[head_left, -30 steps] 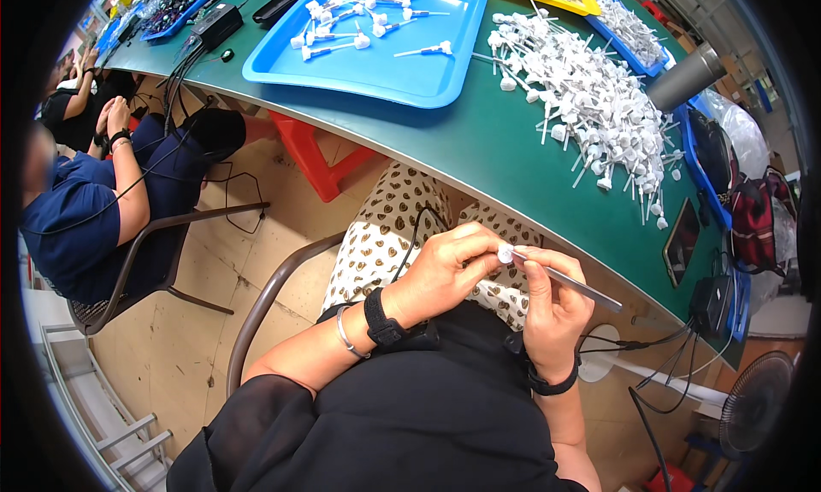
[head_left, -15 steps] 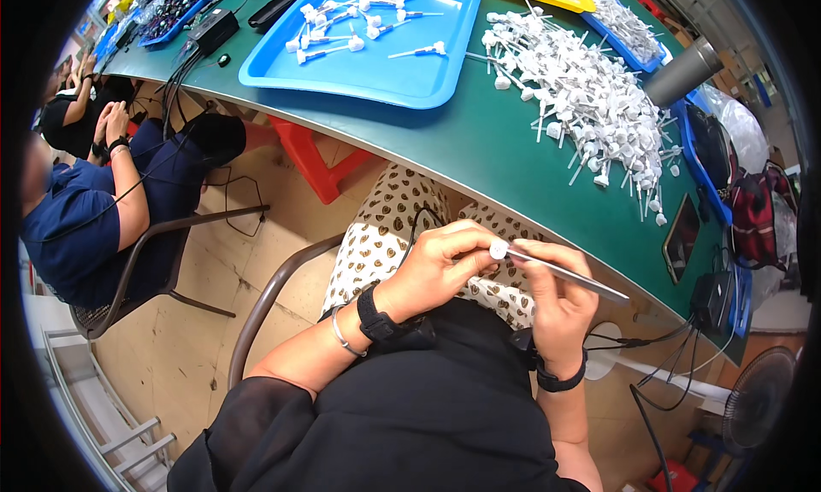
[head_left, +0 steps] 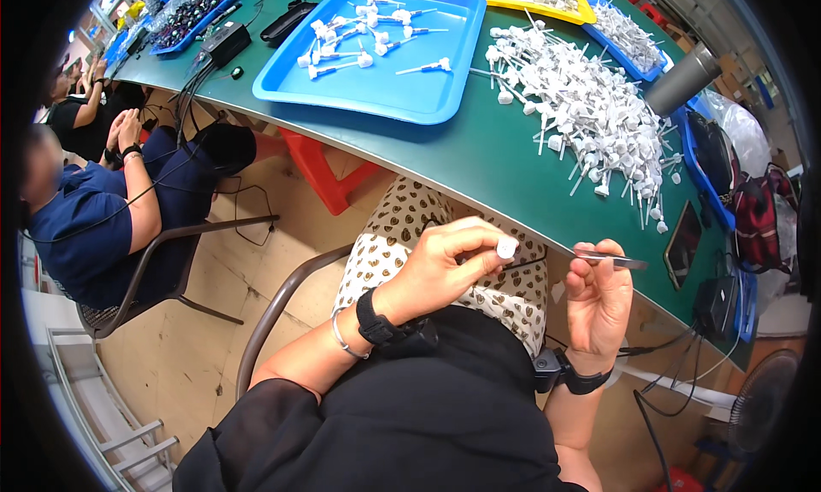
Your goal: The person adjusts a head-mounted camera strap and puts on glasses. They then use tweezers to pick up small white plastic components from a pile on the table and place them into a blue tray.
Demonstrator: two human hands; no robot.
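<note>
My left hand (head_left: 453, 257) pinches a small white plastic piece (head_left: 506, 248) between thumb and fingertips, its round face showing. The rest of that piece is hidden by my fingers. Over the table's front edge, my right hand (head_left: 603, 300) grips slim metal tweezers (head_left: 620, 259), held roughly level and apart from the white piece. Beyond my hands lies a large pile of white plastic pieces (head_left: 590, 107) with round heads and thin stems. A blue tray (head_left: 402, 99) at the far left of the pile carries several similar pieces with dark sections on their stems.
The green table (head_left: 505, 167) spans the far side of my lap. A phone (head_left: 682, 244), a grey metal cylinder (head_left: 684, 80) and a yellow tray (head_left: 581, 11) surround the pile. Cables (head_left: 684, 364) hang at the right. A co-worker (head_left: 94, 210) sits at left, near a red stool (head_left: 329, 176).
My right hand has moved right with the tweezers, away from the white piece. My left hand still holds that piece, turned slightly. The view has shifted a little.
</note>
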